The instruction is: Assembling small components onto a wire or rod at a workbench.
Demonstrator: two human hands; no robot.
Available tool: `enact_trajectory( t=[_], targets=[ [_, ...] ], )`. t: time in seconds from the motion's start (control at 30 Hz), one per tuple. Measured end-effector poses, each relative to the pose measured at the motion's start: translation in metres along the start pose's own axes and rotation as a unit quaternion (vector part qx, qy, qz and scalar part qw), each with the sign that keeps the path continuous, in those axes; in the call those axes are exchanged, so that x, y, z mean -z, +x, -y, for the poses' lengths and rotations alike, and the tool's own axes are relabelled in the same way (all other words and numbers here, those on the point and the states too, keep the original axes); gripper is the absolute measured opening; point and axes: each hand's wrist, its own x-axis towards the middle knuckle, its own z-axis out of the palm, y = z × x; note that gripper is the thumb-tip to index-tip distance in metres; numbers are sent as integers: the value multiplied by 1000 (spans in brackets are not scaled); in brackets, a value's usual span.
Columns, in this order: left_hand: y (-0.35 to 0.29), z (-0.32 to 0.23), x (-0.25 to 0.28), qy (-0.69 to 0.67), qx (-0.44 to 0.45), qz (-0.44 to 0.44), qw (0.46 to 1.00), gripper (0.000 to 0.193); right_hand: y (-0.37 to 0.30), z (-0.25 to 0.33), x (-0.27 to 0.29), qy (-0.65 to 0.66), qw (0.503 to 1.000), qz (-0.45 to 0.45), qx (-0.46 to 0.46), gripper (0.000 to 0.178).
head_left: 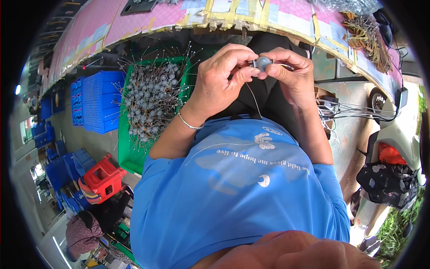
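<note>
A round grey ball with a thin wire (263, 62) is held between my two hands, just below the near edge of the table. My left hand (219, 78), with a bangle on the wrist, is closed in a pinch at the ball's left side. From its fingertips a thin dark wire (254, 99) curves down over my lap. My right hand (291, 71) pinches the ball from the right. A short pale piece of wire shows beside its fingers. To the left of my left forearm, a green crate (128, 158) holds a heap of similar grey balls on wires (152, 98).
The table (170, 18), covered in pink sheet and yellow tape, runs across the far side. A bundle of wires (369, 40) lies on its right end. Blue crates (101, 101) and a red plastic stool (103, 179) stand at left. A scooter (394, 148) is at right.
</note>
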Motion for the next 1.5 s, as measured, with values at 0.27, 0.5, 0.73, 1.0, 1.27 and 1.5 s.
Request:
enact_trajectory(
  t=[0.27, 0.5, 0.73, 1.0, 1.27, 1.5],
  targets=[
    [-3, 2, 3, 5, -21, -39, 999, 21, -7, 2, -3, -10, 998, -57, -4, 31],
    [-8, 1, 2, 39, -48, -40, 997, 24, -8, -2, -11, 68, 996, -52, -25, 29],
    [-11, 2, 1, -113, 22, -43, 992, 24, -8, 1, -20, 15, 998, -63, 25, 22],
    [-13, 3, -8, -111, 15, -80, 990, 22, -8, 4, -29, -4, 996, -87, 33, 19],
    [-10, 7, 7, -46, 13, -49, 998, 24, -7, 5, -32, 0, 994, -103, -31, 27],
    [-11, 5, 2, -64, 4, -52, 997, 19, -13, -5, -40, -67, 986, -153, 9, 29]
  ],
)
